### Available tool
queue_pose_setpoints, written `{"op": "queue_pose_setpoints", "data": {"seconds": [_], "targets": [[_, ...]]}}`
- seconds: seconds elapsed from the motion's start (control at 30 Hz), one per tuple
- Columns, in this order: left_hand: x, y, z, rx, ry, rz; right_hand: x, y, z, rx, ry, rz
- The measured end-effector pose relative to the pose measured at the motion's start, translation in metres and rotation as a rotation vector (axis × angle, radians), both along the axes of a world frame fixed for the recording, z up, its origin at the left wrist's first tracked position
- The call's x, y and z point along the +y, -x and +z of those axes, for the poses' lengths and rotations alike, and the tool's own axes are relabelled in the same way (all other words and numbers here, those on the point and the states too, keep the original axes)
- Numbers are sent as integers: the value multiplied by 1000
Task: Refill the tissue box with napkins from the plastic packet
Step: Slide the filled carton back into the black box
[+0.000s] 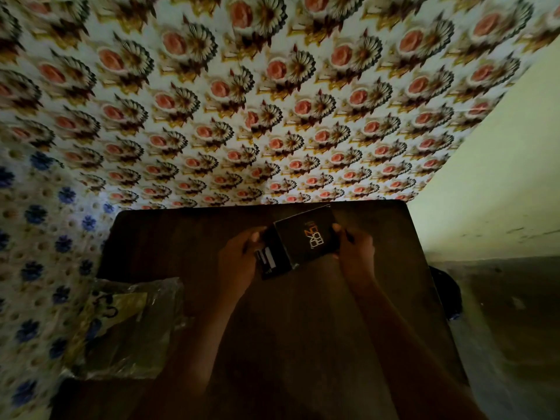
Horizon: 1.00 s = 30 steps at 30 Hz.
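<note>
A black tissue box point(306, 237) with orange and white lettering is held above the far part of a dark wooden table point(181, 237). My left hand point(239, 259) grips its left end, where a white patch shows on the side face. On the opposite end my right hand point(354, 253) clasps the box. A clear plastic packet point(130, 325) with pale napkins inside lies at the table's near left edge, apart from both hands. The scene is dim and details of the box opening are hidden.
Flower-patterned wallpaper point(272, 101) rises behind the table's far edge. A blue-flowered covering point(36, 253) runs along the left. A plain pale wall point(500, 177) and a dark round object point(445, 289) are on the right.
</note>
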State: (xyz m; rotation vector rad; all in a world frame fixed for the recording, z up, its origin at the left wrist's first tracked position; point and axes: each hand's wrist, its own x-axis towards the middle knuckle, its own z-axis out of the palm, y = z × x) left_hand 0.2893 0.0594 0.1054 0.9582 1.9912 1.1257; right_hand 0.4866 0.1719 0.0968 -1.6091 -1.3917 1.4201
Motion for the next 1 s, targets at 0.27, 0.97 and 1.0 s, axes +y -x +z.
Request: {"op": "queue_pose_setpoints", "data": {"seconds": [0.27, 0.97, 1.0], "targets": [[16, -29, -22, -241, 256, 114, 17, -42, -18, 148, 78, -31], [-5, -15, -65, 307, 36, 204, 11, 7, -72, 119, 340, 24], [-3, -12, -66, 302, 27, 210, 13, 12, -75, 138, 341, 33]]}}
